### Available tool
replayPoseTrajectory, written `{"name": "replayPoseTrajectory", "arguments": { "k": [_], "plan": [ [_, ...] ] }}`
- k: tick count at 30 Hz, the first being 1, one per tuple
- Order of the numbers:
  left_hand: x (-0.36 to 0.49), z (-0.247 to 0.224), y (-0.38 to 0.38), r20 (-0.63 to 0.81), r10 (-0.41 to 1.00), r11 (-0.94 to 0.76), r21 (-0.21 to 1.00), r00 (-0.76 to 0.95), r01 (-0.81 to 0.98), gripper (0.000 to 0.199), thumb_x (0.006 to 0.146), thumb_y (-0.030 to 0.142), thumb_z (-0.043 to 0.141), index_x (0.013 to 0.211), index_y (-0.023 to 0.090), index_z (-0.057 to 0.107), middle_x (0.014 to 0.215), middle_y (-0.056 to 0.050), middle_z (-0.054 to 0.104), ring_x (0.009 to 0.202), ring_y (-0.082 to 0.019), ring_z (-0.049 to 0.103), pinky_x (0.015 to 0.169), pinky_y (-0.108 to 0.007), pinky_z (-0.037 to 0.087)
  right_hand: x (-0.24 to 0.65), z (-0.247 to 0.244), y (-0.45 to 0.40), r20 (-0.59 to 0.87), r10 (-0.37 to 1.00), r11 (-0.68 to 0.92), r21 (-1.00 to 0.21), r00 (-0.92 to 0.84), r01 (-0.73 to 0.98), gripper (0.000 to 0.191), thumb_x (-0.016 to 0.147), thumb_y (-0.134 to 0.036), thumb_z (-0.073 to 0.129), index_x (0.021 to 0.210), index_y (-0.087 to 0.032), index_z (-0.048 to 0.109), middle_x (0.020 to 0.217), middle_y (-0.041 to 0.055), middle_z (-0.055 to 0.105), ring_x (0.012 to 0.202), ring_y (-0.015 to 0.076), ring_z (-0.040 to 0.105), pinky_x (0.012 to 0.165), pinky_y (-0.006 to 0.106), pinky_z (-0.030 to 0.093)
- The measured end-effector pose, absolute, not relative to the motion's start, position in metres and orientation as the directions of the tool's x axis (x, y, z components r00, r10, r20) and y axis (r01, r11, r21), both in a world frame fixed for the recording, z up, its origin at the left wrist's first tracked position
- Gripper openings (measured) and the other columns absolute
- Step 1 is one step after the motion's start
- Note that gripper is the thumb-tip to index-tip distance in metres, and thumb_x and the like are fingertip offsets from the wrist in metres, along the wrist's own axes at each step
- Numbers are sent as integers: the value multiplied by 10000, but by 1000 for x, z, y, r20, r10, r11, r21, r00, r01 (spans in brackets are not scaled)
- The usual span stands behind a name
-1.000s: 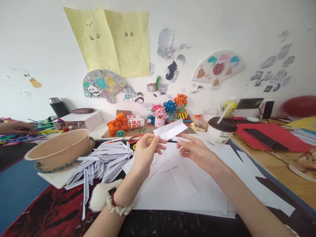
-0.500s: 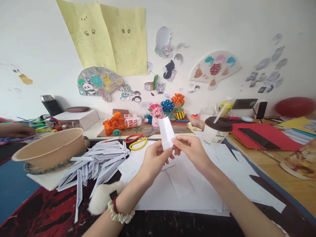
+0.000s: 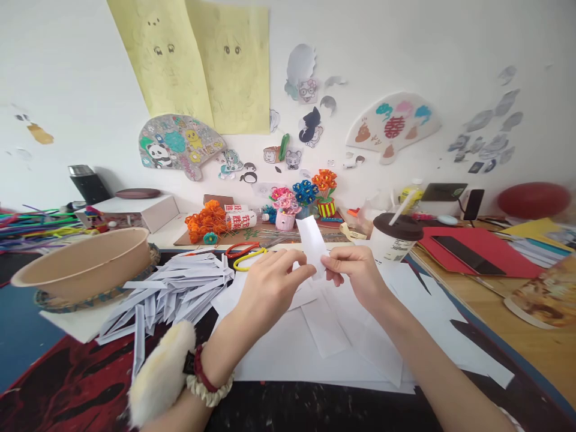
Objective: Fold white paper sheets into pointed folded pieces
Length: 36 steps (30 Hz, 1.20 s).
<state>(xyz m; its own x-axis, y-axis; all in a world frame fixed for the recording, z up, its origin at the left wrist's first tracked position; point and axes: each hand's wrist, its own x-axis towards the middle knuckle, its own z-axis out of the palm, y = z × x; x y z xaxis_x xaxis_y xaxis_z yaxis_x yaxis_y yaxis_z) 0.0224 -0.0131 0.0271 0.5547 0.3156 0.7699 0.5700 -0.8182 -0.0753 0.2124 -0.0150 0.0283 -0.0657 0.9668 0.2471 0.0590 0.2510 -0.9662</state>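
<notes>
A white paper strip (image 3: 312, 243) stands upright above the sheets, its lower end pinched between the thumb and fingers of my right hand (image 3: 355, 267). Just left of the strip, my left hand (image 3: 272, 285) is loosely curved, thumb and forefinger apart, apparently holding nothing. On its wrist sit a cream scrunchie (image 3: 210, 393) and a fluffy white piece (image 3: 164, 375). Beneath both hands lie white paper sheets (image 3: 279, 354) with a loose cut piece (image 3: 324, 327) on top. To the left, many folded paper strips (image 3: 180, 288) form a loose pile.
A beige basin (image 3: 81, 264) stands left of the pile. Yellow-handled scissors or pliers (image 3: 246, 260) lie behind the left hand. A lidded cup with a straw (image 3: 393, 240) is at right, near a red folder (image 3: 432, 240) bearing a phone (image 3: 468, 255). Pipe-cleaner flowers (image 3: 288, 207) line the back.
My left hand has let go of the strip and turned back-up, moving slightly left. My right hand still holds the strip. The other person's hand at far left has gone from view.
</notes>
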Motion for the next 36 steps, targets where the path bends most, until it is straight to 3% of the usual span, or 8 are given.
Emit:
{"name": "replayPoseTrajectory", "arguments": {
  "k": [7,16,21,25,28,33,36],
  "plan": [
    [18,25,-10,722,293,-818,-150,626,555,247,943,112,449,884,230,658,879,-23,612,703,-138,476,676,-297,307,212,28,-15,267,961,270,-963,-77,26,353,765,-396,703,494,-184,628,509,12,558,481,129,469,479,290,352],
    [23,27,-15,781,343,-863,43,521,503,184,937,101,437,873,187,587,836,-23,592,724,-131,510,652,-258,368,210,31,-14,242,965,249,-966,-103,66,414,727,-492,714,480,-187,583,474,-1,511,465,129,454,467,286,357],
    [23,27,-15,799,300,-843,-33,521,536,204,934,127,484,880,230,652,817,-13,565,682,-121,469,612,-256,345,209,32,-16,231,963,245,-964,-139,99,410,723,-509,708,496,-188,592,490,1,523,467,129,465,463,283,369],
    [23,28,-14,806,310,-838,-18,504,545,232,939,156,496,809,223,675,786,-14,562,682,-127,450,620,-268,342,208,30,-16,255,955,273,-956,-152,110,403,736,-513,703,521,-186,608,506,4,548,476,131,487,472,283,396],
    [24,31,-14,797,387,-829,81,463,554,163,907,209,579,781,211,683,795,-23,578,727,-153,454,655,-290,355,208,28,-16,283,946,302,-947,-158,111,363,758,-489,702,571,-183,641,542,10,586,500,133,516,497,284,429],
    [27,35,-15,782,555,-761,342,282,551,50,837,219,672,787,214,671,775,-16,568,780,-179,477,727,-320,383,208,25,-16,303,939,320,-943,-162,95,300,784,-450,698,651,-182,695,582,19,626,546,146,565,547,297,475],
    [30,34,-16,712,678,-691,533,183,488,87,802,206,693,805,202,607,818,-9,596,788,-172,509,722,-306,395,207,24,-15,310,940,324,-942,-145,88,288,765,-450,718,660,-182,704,583,18,631,540,149,571,539,299,476]
  ]
}}
